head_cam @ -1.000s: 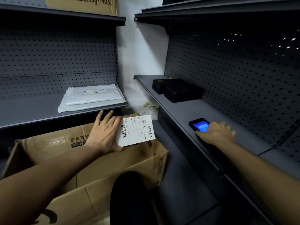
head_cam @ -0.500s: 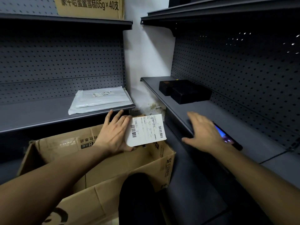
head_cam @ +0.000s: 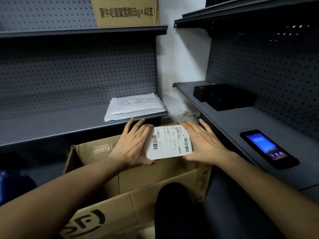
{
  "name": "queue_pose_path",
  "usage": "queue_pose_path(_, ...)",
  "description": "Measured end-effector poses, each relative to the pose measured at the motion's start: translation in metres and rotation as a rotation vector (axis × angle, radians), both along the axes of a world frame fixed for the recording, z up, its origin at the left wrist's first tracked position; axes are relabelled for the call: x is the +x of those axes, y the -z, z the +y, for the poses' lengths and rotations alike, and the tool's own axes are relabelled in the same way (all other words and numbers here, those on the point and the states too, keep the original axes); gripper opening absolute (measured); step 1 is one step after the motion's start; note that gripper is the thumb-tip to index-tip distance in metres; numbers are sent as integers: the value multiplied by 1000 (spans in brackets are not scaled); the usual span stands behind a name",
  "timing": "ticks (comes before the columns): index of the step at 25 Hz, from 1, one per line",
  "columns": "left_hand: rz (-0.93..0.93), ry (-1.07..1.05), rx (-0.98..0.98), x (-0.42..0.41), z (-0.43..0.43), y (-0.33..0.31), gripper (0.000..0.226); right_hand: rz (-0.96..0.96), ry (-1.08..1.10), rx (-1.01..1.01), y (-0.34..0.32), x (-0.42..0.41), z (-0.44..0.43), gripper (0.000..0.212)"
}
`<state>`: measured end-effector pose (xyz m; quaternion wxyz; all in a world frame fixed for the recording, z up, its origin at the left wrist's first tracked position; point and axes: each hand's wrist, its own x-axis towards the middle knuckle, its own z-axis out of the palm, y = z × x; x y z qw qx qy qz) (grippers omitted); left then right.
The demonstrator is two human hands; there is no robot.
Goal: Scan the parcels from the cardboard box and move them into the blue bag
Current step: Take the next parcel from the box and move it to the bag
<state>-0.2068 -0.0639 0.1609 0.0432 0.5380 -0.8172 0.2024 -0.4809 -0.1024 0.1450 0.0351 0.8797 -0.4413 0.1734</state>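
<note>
A white parcel [head_cam: 170,143] with a barcoded shipping label is held above the open cardboard box [head_cam: 155,176]. My left hand [head_cam: 133,145] grips its left edge and my right hand [head_cam: 204,144] grips its right edge. The scanner [head_cam: 268,149], a black handheld with a lit blue screen, lies on the right shelf, apart from my right hand. A dark blue piece of the bag [head_cam: 12,185] shows at the far left edge, mostly cut off.
White flat mailers [head_cam: 134,106] lie on the left shelf [head_cam: 51,125]. Two black boxes [head_cam: 224,96] sit on the right shelf [head_cam: 241,121]. A printed carton [head_cam: 124,11] stands on the upper left shelf. My dark-clothed knee [head_cam: 172,213] is beside the box.
My right hand left the scanner on the right shelf and came left to take the parcel's right edge. The left hand kept hold of the parcel.
</note>
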Motion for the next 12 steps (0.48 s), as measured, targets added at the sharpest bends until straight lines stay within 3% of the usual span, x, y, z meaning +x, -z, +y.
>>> queue_pose_path(12, -63, -283, -20, 119, 61, -29, 127, -31, -233, -55, -29, 135, -8, 113)
